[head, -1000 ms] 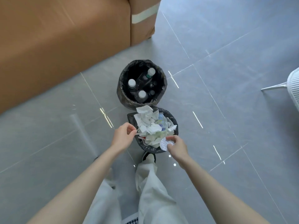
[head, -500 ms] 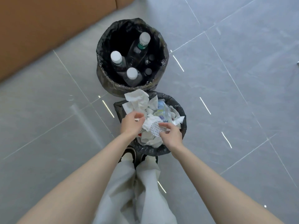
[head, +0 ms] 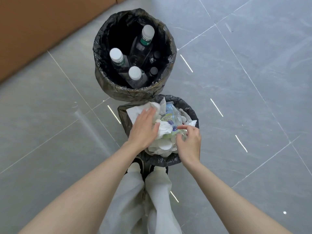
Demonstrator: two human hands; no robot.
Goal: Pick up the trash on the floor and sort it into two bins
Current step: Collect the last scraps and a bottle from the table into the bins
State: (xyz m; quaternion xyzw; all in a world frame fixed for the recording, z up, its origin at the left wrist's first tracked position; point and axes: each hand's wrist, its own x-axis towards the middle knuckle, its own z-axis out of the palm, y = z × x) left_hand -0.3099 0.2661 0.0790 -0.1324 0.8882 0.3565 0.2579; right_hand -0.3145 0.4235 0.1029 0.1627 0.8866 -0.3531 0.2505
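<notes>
At the near bin's (head: 165, 162) rim: my left hand (head: 143, 130) lies flat, fingers straight, pressing the heaped paper trash (head: 164, 129). Right hand (head: 190, 144) loosely curled, gripping nothing visible. An uneven push could spill the overfull heap. Beyond, the far bin (head: 118, 92) holds bottles (head: 134, 72).

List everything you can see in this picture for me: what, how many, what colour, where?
Far bin: one, black liner, on the floor beyond the near bin.
Bottles: three, clear with white caps, inside the far bin; two dark caps beside them.
Near bin: one, black liner, at the person's feet.
Crumpled paper: a heap, white, filling the near bin.
Printed wrapper: one, clear and blue, on the heap.
Brown block: one, upper left.
Floor: grey tiles.
Trousers: pale, bottom centre.
Left hand: flat on the paper.
Right hand: fingers curled over the heap; grip unclear.
</notes>
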